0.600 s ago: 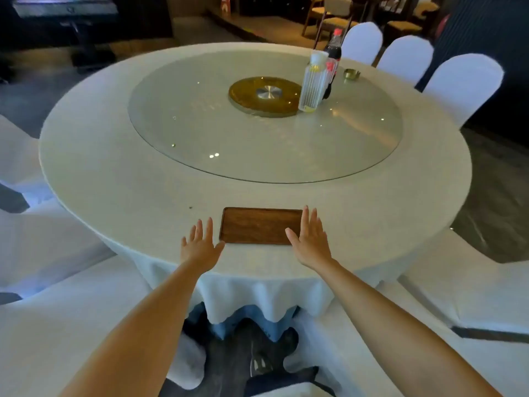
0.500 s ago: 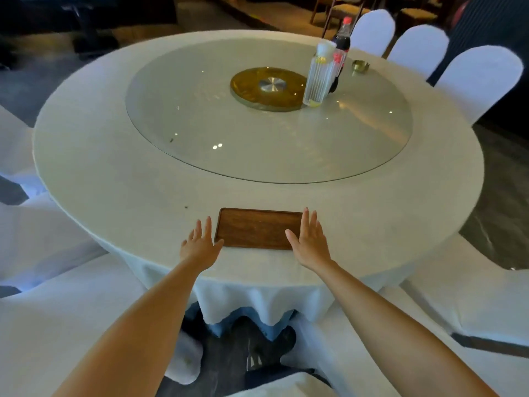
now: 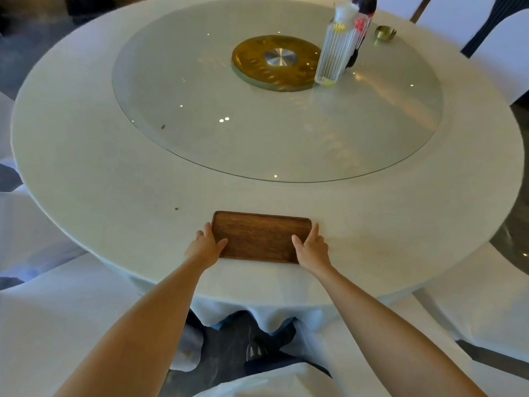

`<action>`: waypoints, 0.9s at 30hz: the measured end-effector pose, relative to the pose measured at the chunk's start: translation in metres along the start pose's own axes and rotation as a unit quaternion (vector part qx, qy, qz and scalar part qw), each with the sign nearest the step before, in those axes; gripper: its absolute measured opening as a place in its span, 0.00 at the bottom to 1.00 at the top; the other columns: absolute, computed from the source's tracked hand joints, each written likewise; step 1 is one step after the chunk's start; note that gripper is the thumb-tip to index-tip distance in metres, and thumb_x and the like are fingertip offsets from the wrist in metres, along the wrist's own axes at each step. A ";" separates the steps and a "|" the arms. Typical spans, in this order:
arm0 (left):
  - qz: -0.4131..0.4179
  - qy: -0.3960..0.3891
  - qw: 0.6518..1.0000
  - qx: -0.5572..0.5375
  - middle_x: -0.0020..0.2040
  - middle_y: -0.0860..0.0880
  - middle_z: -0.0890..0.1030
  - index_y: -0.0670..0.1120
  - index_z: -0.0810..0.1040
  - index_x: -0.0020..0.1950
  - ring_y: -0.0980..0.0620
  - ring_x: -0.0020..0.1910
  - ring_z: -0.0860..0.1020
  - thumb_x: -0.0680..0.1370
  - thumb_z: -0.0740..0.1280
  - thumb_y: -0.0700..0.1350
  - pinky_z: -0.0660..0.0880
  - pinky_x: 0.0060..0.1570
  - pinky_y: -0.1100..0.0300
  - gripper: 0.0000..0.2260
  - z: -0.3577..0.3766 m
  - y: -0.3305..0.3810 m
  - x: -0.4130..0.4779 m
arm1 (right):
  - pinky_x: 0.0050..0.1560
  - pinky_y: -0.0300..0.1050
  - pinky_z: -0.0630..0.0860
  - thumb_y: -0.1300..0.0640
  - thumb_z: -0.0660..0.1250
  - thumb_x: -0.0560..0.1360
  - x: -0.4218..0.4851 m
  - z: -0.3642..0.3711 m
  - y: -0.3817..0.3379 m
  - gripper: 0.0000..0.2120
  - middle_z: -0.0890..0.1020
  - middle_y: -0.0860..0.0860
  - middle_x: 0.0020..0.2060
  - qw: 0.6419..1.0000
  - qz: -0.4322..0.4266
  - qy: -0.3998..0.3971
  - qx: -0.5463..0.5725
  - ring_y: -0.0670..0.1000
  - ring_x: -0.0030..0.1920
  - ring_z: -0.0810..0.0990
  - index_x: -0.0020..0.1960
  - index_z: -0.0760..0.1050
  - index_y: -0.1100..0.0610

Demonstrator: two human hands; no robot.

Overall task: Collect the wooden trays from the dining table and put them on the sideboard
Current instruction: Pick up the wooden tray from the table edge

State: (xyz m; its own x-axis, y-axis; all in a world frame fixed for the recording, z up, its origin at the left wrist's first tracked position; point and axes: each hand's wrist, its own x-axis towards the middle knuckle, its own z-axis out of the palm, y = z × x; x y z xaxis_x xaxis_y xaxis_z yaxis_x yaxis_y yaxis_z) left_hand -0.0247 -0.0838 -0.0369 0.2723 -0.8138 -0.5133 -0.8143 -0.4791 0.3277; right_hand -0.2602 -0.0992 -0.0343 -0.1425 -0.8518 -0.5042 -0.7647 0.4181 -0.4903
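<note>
One dark wooden tray [image 3: 259,235], rectangular with rounded corners, lies flat near the front edge of the round dining table [image 3: 86,173]. My left hand [image 3: 204,247] clasps its left end, thumb on the tray's top and fingers along the outer side. My right hand [image 3: 312,249] clasps the right end the same way. The tray still rests on the white tablecloth. No sideboard is in view.
A glass turntable [image 3: 200,124] with a gold hub [image 3: 276,63] fills the table's middle; on it stand a clear ribbed bottle [image 3: 333,53] and a dark soda bottle [image 3: 362,21]. A small brass dish [image 3: 385,32] sits beyond. White-covered chairs [image 3: 43,325] crowd both sides.
Both hands moved forward from hovering flat beside the tray and now close on its two short ends. The camera came closer and tilted down over the table.
</note>
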 end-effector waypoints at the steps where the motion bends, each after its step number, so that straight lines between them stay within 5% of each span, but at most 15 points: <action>1: -0.010 -0.001 1.000 -0.004 0.70 0.38 0.66 0.41 0.54 0.74 0.38 0.64 0.72 0.79 0.57 0.55 0.72 0.58 0.46 0.29 0.000 0.000 0.003 | 0.66 0.55 0.64 0.44 0.52 0.79 0.003 0.000 -0.002 0.34 0.61 0.61 0.71 1.000 0.013 0.000 -0.003 0.63 0.70 0.61 0.75 0.41 0.59; 6: -0.042 0.000 0.999 -0.021 0.60 0.38 0.75 0.38 0.64 0.63 0.39 0.57 0.76 0.78 0.58 0.55 0.73 0.50 0.49 0.23 0.003 -0.001 0.013 | 0.64 0.55 0.66 0.45 0.53 0.79 0.018 -0.003 -0.010 0.28 0.65 0.62 0.68 0.996 0.084 -0.004 -0.007 0.62 0.67 0.65 0.70 0.57 0.64; 15: -0.053 0.011 0.998 -0.017 0.51 0.41 0.80 0.38 0.70 0.58 0.43 0.47 0.79 0.76 0.56 0.63 0.72 0.39 0.55 0.28 -0.006 -0.018 0.022 | 0.50 0.47 0.71 0.47 0.56 0.78 0.018 0.002 -0.020 0.26 0.73 0.61 0.63 0.994 0.103 -0.018 0.022 0.61 0.60 0.74 0.66 0.61 0.67; 23: -0.087 0.101 0.987 -0.090 0.46 0.43 0.78 0.41 0.69 0.51 0.45 0.42 0.75 0.75 0.56 0.64 0.71 0.40 0.55 0.26 -0.034 -0.083 -0.005 | 0.45 0.46 0.68 0.47 0.58 0.78 -0.004 0.024 -0.078 0.25 0.75 0.62 0.61 1.000 -0.005 -0.023 0.000 0.62 0.59 0.75 0.63 0.61 0.67; 27: -0.134 0.164 0.966 -0.147 0.44 0.43 0.77 0.42 0.67 0.44 0.44 0.42 0.75 0.76 0.56 0.63 0.71 0.41 0.53 0.23 -0.047 -0.135 -0.042 | 0.51 0.51 0.72 0.46 0.57 0.78 -0.033 0.050 -0.120 0.25 0.75 0.63 0.60 0.995 -0.097 -0.029 -0.025 0.64 0.59 0.75 0.62 0.61 0.66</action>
State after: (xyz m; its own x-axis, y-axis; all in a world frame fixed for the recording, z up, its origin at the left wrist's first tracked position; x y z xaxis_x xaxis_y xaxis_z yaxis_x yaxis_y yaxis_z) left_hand 0.0977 -0.0005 -0.0223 0.6402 -0.6845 -0.3486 -0.5236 -0.7209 0.4541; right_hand -0.1327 -0.1057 0.0052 0.0467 -0.8948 -0.4440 -0.8049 0.2295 -0.5472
